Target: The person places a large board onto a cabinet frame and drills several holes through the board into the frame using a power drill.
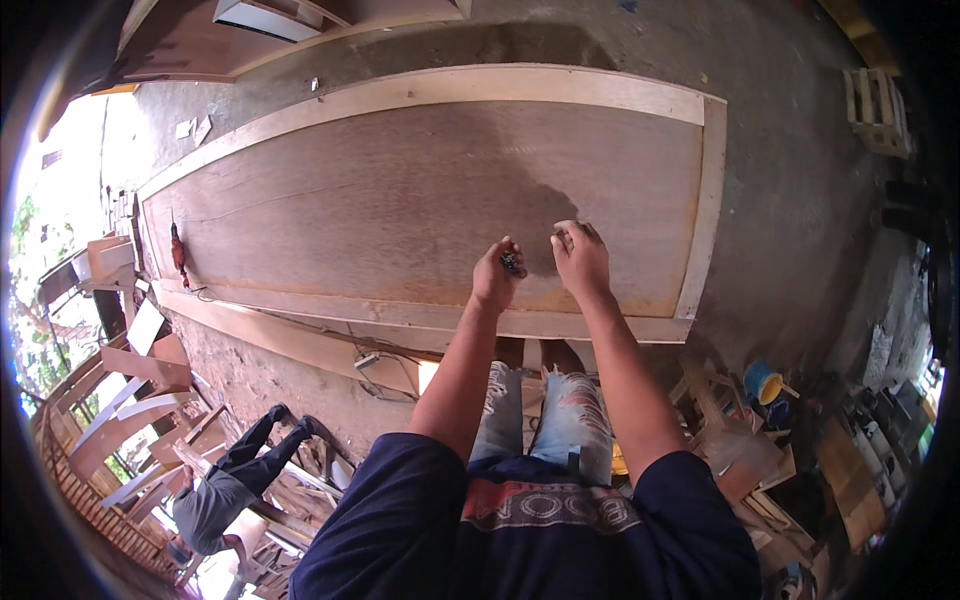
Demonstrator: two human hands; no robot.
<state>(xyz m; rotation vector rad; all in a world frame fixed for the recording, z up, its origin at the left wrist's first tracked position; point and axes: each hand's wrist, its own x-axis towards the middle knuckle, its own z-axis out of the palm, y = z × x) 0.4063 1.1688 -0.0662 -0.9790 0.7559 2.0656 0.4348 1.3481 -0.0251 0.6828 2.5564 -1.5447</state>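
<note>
Head view.
- Left hand (494, 278): cupping small dark pieces (513, 263), possibly screws.
- Right hand (583, 262): hovering just right of it, apart, fingers curling; cannot tell whether it is gripping anything.
- Wood panel (380, 190): lying beneath both hands.
- Pale strips (530, 82): bordering the panel beyond, nearer than and right of the hands, so seemingly laid; fastening not showing, possibly remaining.
- Drill (178, 256): lying unheld, well left of the hands.

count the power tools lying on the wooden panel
1: a red drill-like tool near the left end of the panel. The left grip holds small dark pieces. The forearms cover some of the near edge, but no second tool shows.
</note>
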